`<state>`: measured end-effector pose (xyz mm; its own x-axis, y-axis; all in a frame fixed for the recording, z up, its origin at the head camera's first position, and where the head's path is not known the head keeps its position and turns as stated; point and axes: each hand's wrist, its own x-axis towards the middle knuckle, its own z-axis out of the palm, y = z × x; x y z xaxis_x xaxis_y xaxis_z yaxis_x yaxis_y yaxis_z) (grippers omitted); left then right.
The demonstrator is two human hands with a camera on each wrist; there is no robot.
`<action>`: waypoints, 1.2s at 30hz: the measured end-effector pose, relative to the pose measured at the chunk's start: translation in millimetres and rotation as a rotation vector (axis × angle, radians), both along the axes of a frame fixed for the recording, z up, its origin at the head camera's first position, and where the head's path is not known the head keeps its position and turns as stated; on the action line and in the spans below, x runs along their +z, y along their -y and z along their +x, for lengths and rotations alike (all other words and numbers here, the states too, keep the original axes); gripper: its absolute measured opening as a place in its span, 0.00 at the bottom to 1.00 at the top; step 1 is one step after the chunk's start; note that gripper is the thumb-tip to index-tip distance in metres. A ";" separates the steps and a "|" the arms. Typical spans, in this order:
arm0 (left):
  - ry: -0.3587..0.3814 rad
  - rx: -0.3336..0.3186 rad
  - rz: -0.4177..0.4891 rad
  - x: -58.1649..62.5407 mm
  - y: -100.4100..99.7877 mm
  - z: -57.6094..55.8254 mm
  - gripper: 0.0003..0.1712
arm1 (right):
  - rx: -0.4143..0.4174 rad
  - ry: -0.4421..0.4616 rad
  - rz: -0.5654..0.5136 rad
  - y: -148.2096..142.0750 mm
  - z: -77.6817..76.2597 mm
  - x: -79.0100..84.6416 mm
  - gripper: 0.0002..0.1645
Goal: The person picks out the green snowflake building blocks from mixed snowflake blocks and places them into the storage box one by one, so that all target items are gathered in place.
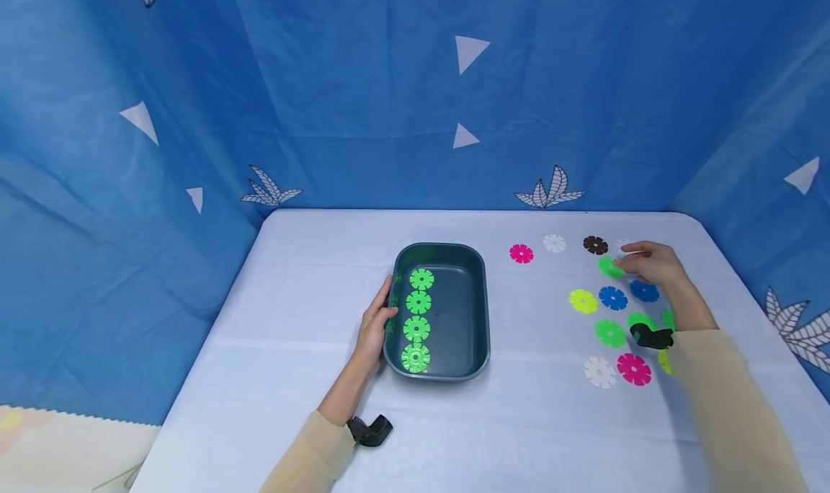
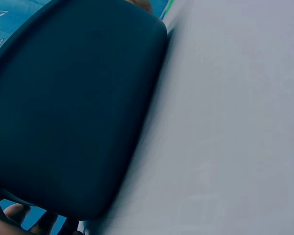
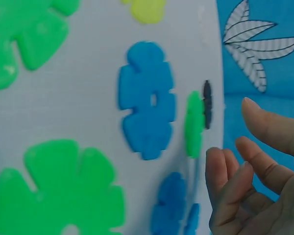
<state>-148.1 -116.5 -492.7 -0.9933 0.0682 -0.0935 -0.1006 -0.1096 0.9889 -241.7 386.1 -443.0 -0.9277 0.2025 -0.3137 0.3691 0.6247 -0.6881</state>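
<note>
A dark blue-green plastic bin (image 1: 456, 372) stands on the table, with a column of several green snowflake discs (image 1: 417, 329) along its left side. My left hand (image 1: 374, 326) grips the bin's left wall, thumb over the rim; its fingers (image 2: 41, 223) show at the bin's edge in the left wrist view. Over the far right group of discs, my right hand (image 1: 650, 262) has its fingertips close beside a green disc (image 1: 608, 267). Loosely bent fingers (image 3: 230, 191) hold nothing in the right wrist view, and the thumb stands apart.
Around the right hand lie blue discs (image 1: 612, 298), a yellow disc (image 1: 583, 301), a brown disc (image 1: 595, 245), pink discs (image 1: 634, 369), white discs (image 1: 599, 372) and other green discs (image 1: 610, 333). A blue patterned curtain (image 1: 363, 104) hangs behind the white-covered table (image 1: 279, 313).
</note>
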 end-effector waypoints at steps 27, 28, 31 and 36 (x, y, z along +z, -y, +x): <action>-0.008 -0.011 -0.002 -0.5 -0.4 0.7 0.37 | -0.063 0.015 0.164 12.2 -1.6 -10.9 0.30; -0.009 -0.011 -0.004 -0.6 -0.3 0.8 0.37 | -0.057 0.006 0.159 10.3 -1.8 -11.2 0.28; -0.008 -0.011 -0.005 -0.5 -0.1 0.9 0.37 | -0.060 -0.005 0.111 5.4 -3.1 -12.5 0.25; -0.011 -0.011 -0.008 -0.4 0.6 0.6 0.37 | -0.094 0.014 0.002 5.3 -4.2 -12.4 0.25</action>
<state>-147.4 -117.0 -493.1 -0.9934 0.0787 -0.0831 -0.0909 -0.1005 0.9908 -246.0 380.9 -455.4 -0.8999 0.2893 -0.3263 0.4361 0.5879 -0.6813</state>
